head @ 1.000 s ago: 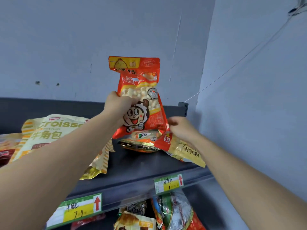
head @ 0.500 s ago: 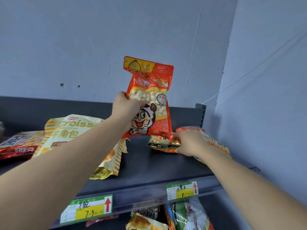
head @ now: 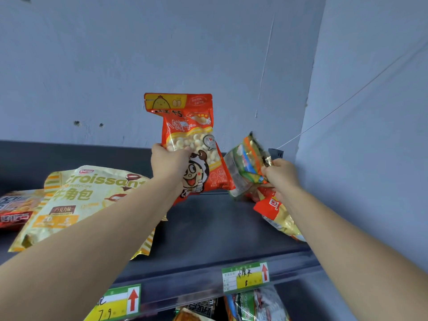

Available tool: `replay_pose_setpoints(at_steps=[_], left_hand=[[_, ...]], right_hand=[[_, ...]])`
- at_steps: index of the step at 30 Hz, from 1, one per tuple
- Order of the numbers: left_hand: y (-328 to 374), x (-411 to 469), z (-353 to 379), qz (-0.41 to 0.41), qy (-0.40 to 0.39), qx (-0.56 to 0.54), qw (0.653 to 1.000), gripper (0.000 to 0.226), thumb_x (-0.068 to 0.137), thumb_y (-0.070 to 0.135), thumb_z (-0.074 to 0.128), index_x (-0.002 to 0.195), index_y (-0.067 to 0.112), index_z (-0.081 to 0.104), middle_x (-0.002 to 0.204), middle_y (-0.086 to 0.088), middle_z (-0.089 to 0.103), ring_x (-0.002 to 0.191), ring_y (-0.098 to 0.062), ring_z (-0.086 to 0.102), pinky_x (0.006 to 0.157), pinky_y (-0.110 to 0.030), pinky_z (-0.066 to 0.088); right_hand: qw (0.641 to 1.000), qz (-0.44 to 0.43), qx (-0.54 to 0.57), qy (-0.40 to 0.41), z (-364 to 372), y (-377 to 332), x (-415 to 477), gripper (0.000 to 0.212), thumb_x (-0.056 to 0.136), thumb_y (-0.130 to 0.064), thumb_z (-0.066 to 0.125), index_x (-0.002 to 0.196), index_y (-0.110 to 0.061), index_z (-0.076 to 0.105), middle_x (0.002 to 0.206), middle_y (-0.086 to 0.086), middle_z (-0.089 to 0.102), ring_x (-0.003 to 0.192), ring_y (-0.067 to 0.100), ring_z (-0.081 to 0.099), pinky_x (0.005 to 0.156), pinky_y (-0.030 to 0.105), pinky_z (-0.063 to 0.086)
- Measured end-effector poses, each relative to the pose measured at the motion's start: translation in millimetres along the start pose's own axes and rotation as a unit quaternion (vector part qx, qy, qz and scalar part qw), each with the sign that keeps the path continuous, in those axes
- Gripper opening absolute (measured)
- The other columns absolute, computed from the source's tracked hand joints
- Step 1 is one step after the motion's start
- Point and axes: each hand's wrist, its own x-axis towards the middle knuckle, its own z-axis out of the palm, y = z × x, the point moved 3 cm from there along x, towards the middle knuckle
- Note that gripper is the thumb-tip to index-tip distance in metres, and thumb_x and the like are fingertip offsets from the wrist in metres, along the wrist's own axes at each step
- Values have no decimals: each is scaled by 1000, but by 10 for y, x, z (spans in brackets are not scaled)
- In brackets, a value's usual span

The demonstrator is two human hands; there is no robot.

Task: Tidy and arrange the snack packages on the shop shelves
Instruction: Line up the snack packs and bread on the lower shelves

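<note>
My left hand (head: pixel 170 164) grips an orange bag of small round biscuits (head: pixel 192 135) with a cartoon face, held upright above the dark top shelf (head: pixel 208 228). To its right, my right hand (head: pixel 281 178) is closed on a green and silver snack packet (head: pixel 245 167), lifted and tilted off the shelf. A red and yellow chip bag (head: pixel 275 213) lies under my right wrist, partly hidden, and I cannot tell whether that hand also holds it.
A large cream croissant bag (head: pixel 76 202) lies flat on the shelf's left part, with a red packet (head: pixel 14 209) beyond it at the frame edge. Walls close the back and right side. Price tags (head: pixel 245 276) line the shelf front, and more packets (head: pixel 254 304) sit below.
My right hand has raised the green and silver packet off the shelf and tilted it up. The orange biscuit bag stays upright in my left hand.
</note>
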Motion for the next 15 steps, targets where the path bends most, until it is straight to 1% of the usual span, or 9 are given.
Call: replay_pose_setpoints(at_steps=[2, 3, 5, 7, 9, 10, 12, 13, 15], left_hand=[[-71, -18, 30, -12, -1, 17, 1000, 41, 85, 17, 68, 119, 13, 44, 110, -5, 58, 95, -26, 61, 78, -39, 52], [-113, -20, 52, -15, -3, 29, 999, 42, 85, 16, 68, 119, 13, 44, 110, -6, 59, 96, -26, 61, 80, -40, 52], [-206, -26, 101, -26, -13, 57, 998, 43, 85, 14, 68, 120, 11, 43, 110, -7, 59, 95, -26, 61, 82, -42, 53], [-309, -44, 160, -37, -28, 79, 996, 45, 87, 13, 66, 124, 9, 41, 108, -7, 56, 90, -24, 58, 76, -38, 50], [-431, -43, 229, -56, -36, 97, 993, 46, 89, 11, 62, 128, 7, 38, 107, -7, 52, 88, -22, 52, 74, -35, 45], [-481, -45, 262, -74, -40, 104, 991, 47, 90, 11, 61, 130, 6, 36, 109, -8, 51, 89, -22, 51, 75, -36, 46], [-581, -28, 330, -109, -58, 114, 986, 50, 91, 10, 58, 133, 5, 32, 112, -10, 51, 93, -25, 53, 84, -40, 51], [-623, -23, 364, -126, -73, 118, 982, 52, 92, 9, 56, 136, 6, 29, 114, -11, 51, 97, -26, 55, 88, -43, 52], [-686, -36, 413, -147, -122, 152, 970, 61, 93, 5, 49, 146, 12, 21, 128, -15, 49, 107, -31, 57, 93, -45, 51]], right_hand=[[994, 29, 103, 4, 1, -1, 20, 5, 76, -12, 61, 73, -17, 60, 83, 9, 70, 79, 32, 69, 75, 47, 59], [993, 9, 118, 18, -18, -37, -3, 9, 81, -12, 62, 75, -18, 60, 86, 6, 69, 82, 27, 68, 74, 42, 59], [989, -51, 127, 63, -71, -112, -44, 9, 87, -12, 62, 82, -17, 59, 86, 1, 64, 80, 18, 62, 64, 28, 51], [980, -109, 141, 88, -107, -174, -68, 5, 90, -11, 60, 88, -15, 57, 84, -1, 61, 76, 13, 56, 58, 19, 42], [976, -147, 132, 87, -119, -226, -77, 5, 90, -9, 59, 91, -14, 57, 83, -5, 59, 73, 5, 54, 55, 10, 39], [976, -161, 122, 85, -123, -245, -81, 7, 90, -9, 59, 91, -15, 57, 82, -7, 58, 73, 3, 53, 55, 8, 39], [973, -190, 108, 77, -127, -263, -76, 11, 89, -7, 60, 89, -19, 57, 84, -6, 60, 76, 9, 56, 58, 12, 39], [972, -202, 101, 71, -131, -260, -79, 16, 88, -7, 60, 86, -23, 58, 88, -1, 62, 79, 13, 58, 59, 14, 40], [971, -214, 91, 59, -137, -223, -67, 22, 86, -8, 61, 82, -29, 58, 99, 8, 63, 83, 17, 60, 61, 16, 41]])
